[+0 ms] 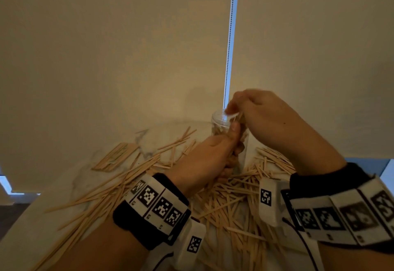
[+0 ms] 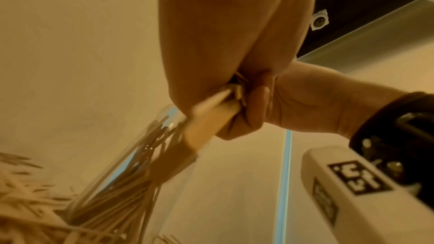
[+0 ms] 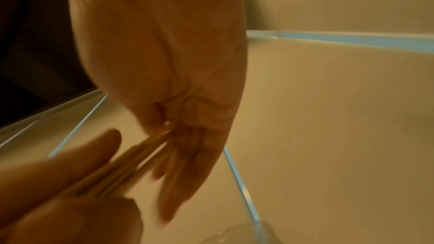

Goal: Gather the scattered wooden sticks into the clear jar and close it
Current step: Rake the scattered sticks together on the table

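while feeding a bundle, right hand (image 1: 262,119) pinched wooden sticks (image 2: 211,116) just over clear jar (image 1: 221,121) mouth, long axis pointing down into it. left hand (image 1: 204,160) wrapped round jar body, nearer, steadying. more sticks strewn on marble top (image 1: 157,136) all round; wall close behind.

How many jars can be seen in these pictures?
1. The jar stands upright on the table among loose sticks; the left hand grips it, and the right hand holds sticks at its mouth. None other shows; the hands may hide something.
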`<state>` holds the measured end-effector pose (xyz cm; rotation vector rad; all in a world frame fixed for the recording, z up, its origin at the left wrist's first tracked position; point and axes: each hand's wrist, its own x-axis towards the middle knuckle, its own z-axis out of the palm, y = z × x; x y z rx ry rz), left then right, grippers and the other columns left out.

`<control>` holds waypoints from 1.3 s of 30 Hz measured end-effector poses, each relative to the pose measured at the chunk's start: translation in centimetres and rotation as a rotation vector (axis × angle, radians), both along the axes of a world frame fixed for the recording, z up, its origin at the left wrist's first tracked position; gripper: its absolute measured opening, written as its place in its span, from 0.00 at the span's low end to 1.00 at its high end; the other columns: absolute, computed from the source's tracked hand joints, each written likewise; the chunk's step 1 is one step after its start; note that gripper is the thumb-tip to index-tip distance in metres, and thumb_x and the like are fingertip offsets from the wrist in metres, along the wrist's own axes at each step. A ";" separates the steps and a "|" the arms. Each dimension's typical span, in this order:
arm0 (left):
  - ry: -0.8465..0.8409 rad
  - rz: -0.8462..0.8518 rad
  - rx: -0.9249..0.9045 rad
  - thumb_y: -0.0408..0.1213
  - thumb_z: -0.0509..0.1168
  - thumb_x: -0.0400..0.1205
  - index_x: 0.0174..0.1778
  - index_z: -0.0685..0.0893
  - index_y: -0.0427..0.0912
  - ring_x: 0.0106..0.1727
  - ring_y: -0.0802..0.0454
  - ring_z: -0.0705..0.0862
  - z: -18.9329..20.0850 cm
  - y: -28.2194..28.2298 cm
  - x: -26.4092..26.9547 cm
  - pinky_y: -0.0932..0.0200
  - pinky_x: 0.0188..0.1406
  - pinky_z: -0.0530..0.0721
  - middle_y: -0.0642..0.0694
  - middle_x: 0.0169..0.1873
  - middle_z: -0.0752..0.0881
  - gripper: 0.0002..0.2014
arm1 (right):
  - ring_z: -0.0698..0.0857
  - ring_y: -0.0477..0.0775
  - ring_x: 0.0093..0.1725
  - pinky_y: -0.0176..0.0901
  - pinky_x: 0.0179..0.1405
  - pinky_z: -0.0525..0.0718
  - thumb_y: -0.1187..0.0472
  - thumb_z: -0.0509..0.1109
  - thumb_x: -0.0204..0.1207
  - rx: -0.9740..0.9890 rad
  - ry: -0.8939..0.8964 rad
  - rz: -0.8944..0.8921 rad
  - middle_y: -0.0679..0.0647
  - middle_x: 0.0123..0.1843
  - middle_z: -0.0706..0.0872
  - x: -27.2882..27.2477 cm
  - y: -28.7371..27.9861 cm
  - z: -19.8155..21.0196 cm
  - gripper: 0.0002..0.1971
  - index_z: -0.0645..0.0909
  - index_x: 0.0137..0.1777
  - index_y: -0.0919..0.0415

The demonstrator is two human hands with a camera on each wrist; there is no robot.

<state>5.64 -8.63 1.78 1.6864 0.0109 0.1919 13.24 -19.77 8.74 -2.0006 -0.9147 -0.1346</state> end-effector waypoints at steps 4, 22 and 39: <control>-0.071 0.023 -0.098 0.63 0.54 0.86 0.29 0.71 0.50 0.23 0.55 0.59 -0.1 0.3 0.3 0.59 0.23 0.61 0.51 0.24 0.61 0.25 | 0.89 0.46 0.49 0.47 0.55 0.85 0.37 0.53 0.86 -0.042 0.101 0.084 0.47 0.48 0.91 -0.9 1.0 -0.7 0.23 0.85 0.57 0.51; -0.324 0.385 -0.509 0.48 0.55 0.91 0.56 0.76 0.39 0.48 0.51 0.87 1.5 2.2 0.7 0.54 0.42 0.87 0.43 0.47 0.89 0.14 | 0.85 0.56 0.36 0.56 0.47 0.87 0.48 0.55 0.90 -0.465 0.092 0.290 0.61 0.42 0.88 -2.4 3.0 -2.8 0.17 0.80 0.53 0.59; -0.258 0.463 -0.569 0.56 0.62 0.86 0.67 0.77 0.38 0.47 0.42 0.91 5.9 6.7 -0.3 0.45 0.57 0.88 0.38 0.51 0.93 0.24 | 0.86 0.53 0.49 0.49 0.52 0.82 0.47 0.57 0.88 -0.635 -0.055 0.234 0.54 0.47 0.87 -1.6 0.4 -0.8 0.15 0.81 0.54 0.55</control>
